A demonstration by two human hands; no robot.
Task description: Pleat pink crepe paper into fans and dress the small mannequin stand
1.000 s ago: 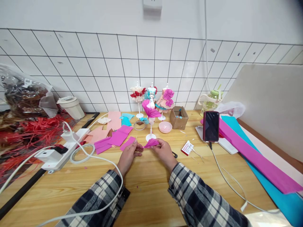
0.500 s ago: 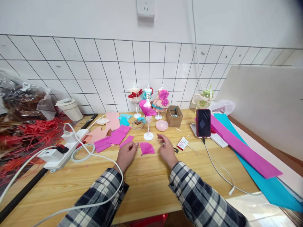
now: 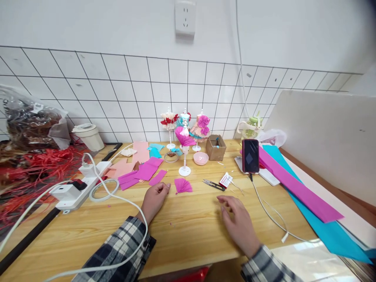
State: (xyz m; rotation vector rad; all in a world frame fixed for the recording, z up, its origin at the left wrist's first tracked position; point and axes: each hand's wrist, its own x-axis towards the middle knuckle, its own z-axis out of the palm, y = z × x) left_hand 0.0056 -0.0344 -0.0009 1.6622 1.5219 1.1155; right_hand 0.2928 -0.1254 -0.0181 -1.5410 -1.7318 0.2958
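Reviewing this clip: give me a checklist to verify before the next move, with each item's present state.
1. Pink paper fan lying untouched on the tabletop: ok.
2. Right hand open, nothing seen in its grip: ok.
3. Left hand empty: cannot tell; it is curled, hiding its inside.
4. Black snips in plain sight beside the small white packet: ok.
5. Nearest dress form upright: ok.
6. White cable clear of the left sleeve: not ok; it crosses in front.
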